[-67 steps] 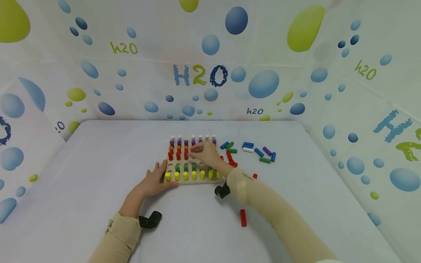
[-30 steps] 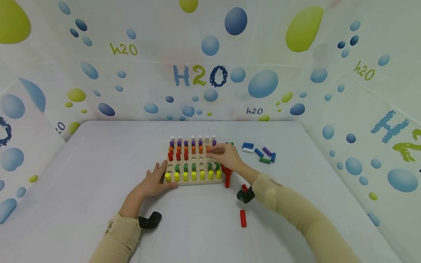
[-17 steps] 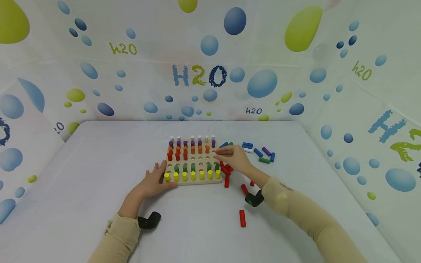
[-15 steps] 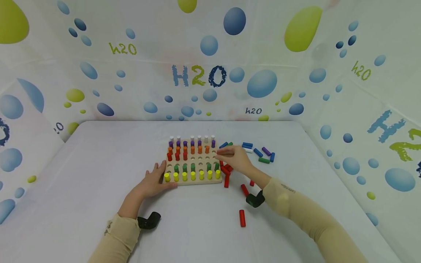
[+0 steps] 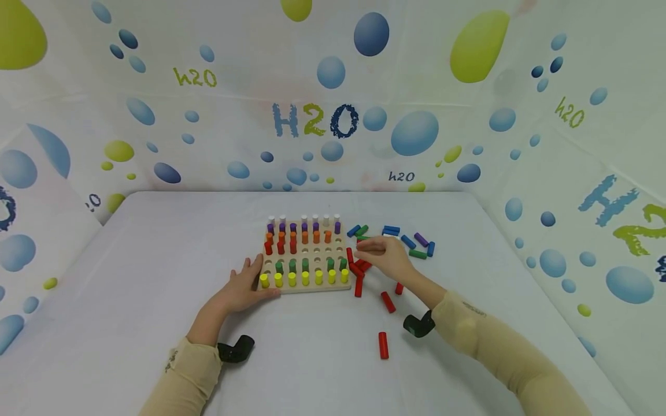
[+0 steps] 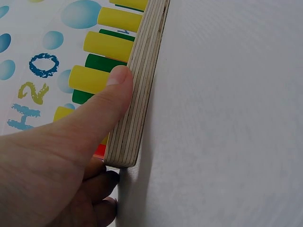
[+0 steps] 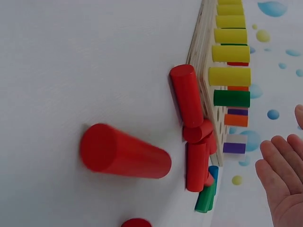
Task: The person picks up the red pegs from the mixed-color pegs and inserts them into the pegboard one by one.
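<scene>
"Before we talk technique, how do the hands lie?"

"The left hand (image 5: 243, 288) holds the near left corner of the pegboard (image 5: 322, 255), which sits on the desk (image 5: 307, 346); its thumb presses the front edge. The right hand (image 5: 391, 259) is just off the board's right side, above loose red pegs (image 5: 387, 302). Its grip is slack, fingers extended, and I see nothing in it."

"How would you seat a peg well?"

"I'd pinch it near the top, stand it upright over its hole and lower it straight, with the left hand bracing the corner against sliding. Loose red ones look right for the vacant holes beside the standing reds (image 5: 281, 248)."

"Any writing?"

"The backdrop (image 5: 234, 115) reads 'H2O' in large blue and green lettering (image 5: 314, 119), with smaller 'h2O' repeats. The right sleeve (image 5: 486, 332) carries small print, perhaps a word, but it's too tiny to make out. I see no brand on the pegs or board."
</scene>
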Available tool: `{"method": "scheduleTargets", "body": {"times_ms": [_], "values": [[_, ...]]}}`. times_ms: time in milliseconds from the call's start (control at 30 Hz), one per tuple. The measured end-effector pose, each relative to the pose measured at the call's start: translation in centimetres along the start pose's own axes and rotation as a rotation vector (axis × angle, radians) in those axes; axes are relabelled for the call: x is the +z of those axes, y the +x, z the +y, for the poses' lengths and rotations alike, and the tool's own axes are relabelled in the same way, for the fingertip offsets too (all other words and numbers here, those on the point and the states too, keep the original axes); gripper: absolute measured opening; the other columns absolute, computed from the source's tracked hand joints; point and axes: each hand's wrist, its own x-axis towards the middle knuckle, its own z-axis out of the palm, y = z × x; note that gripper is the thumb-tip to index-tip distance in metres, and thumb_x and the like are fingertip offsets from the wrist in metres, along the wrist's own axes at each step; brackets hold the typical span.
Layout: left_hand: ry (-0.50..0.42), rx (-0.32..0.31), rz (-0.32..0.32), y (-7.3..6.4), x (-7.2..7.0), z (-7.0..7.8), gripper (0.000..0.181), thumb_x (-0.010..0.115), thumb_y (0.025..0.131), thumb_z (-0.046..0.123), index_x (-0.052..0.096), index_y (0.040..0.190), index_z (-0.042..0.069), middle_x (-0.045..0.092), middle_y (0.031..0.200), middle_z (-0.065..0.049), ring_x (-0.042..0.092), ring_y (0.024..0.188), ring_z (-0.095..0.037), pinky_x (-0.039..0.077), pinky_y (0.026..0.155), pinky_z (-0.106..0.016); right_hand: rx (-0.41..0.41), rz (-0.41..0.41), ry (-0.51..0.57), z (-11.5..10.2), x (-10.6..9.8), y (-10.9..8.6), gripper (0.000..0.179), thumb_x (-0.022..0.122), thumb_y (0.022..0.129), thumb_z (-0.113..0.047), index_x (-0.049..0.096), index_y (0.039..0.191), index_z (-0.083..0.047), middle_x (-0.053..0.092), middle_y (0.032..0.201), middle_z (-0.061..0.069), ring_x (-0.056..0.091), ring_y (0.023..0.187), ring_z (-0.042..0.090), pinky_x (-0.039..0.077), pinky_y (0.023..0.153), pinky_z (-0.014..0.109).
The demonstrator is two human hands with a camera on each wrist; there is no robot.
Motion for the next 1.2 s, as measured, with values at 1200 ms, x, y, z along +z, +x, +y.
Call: {"method": "scheduleTargets", "body": {"times_ms": [1200], "values": [[-0.007, -0.007, 0.009, -0.4, 0.7, 0.3, 0.103, 0.064, 0.079, 0.051, 0.006, 0.144, -0.005, 0.007, 0.147, -0.029, -0.003, 0.135, -0.042, -0.004, 0.105, -0.059, 0.12, 0.026, -0.118, 3.7, -1.6, -5.0, 0.031, 0.07, 0.082, -0.023, 0.067, 0.105, -0.003, 0.069, 0.098, 0.009, 0.066, 0.09, 0.021, 0.054, 0.073, 0.028]]}}
